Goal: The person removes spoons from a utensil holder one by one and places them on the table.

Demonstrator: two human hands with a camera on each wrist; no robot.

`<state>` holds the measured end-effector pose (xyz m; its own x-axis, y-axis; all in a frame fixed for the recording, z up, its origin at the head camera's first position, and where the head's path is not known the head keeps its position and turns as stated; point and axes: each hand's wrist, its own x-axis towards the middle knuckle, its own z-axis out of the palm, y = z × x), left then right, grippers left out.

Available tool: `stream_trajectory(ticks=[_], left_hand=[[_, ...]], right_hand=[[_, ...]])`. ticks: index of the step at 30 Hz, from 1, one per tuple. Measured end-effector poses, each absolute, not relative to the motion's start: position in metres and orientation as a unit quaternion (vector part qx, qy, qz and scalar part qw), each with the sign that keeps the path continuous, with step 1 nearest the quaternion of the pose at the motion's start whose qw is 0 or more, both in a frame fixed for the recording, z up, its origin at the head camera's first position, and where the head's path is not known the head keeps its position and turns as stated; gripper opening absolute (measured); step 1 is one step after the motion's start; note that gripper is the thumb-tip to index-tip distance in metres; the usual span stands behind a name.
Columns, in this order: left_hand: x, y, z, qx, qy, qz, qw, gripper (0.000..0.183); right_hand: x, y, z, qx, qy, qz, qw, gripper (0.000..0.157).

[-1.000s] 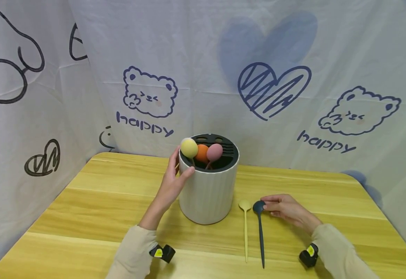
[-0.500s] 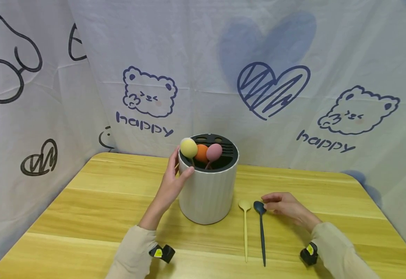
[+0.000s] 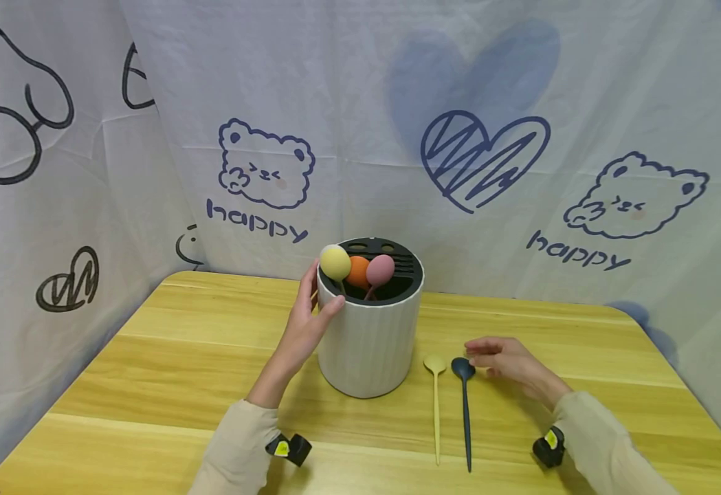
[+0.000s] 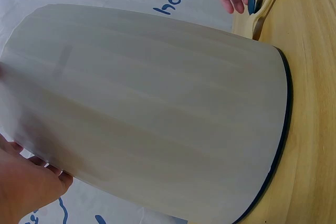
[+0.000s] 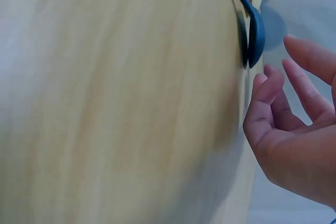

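Observation:
A white ribbed utensil holder with a black slotted top stands upright on the table. My left hand grips its left side near the rim, thumb at the front and fingers round the far side. Yellow, orange and pink rounded utensil heads stick out of its top. To its right, a pale yellow spoon and a dark blue spoon lie side by side, handles toward me. My right hand, fingers loosely bent and holding nothing, hovers beside the blue spoon's bowl.
The wooden table carries the holder and spoons. Behind it hangs a white cloth printed with bears and hearts, and another cloth wall runs along the left. Each wrist wears a small black camera.
My right fingers have let go of the blue spoon's bowl and drawn slightly back. That spoon has shifted a little to the right. The left hand and holder stay put.

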<state>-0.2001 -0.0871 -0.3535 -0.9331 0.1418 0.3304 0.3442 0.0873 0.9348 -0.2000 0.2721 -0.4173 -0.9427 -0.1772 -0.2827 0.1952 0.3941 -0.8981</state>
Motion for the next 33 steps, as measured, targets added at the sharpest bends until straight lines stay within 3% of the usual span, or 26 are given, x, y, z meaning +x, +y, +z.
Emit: stream_trajectory(ticks=[14, 33], left_hand=[[-0.200, -0.085, -0.352, -0.160, -0.735, -0.655, 0.069, 0.081], [-0.198, -0.084, -0.349, -0.143, -0.735, -0.659, 0.072, 0.084]], right_hand=[[-0.208, 0.268, -0.374, -0.064, 0.820, -0.548, 0.150, 0.047], [-0.212, 0.221, -0.292, -0.123, 0.830, -0.535, 0.097, 0.043]])
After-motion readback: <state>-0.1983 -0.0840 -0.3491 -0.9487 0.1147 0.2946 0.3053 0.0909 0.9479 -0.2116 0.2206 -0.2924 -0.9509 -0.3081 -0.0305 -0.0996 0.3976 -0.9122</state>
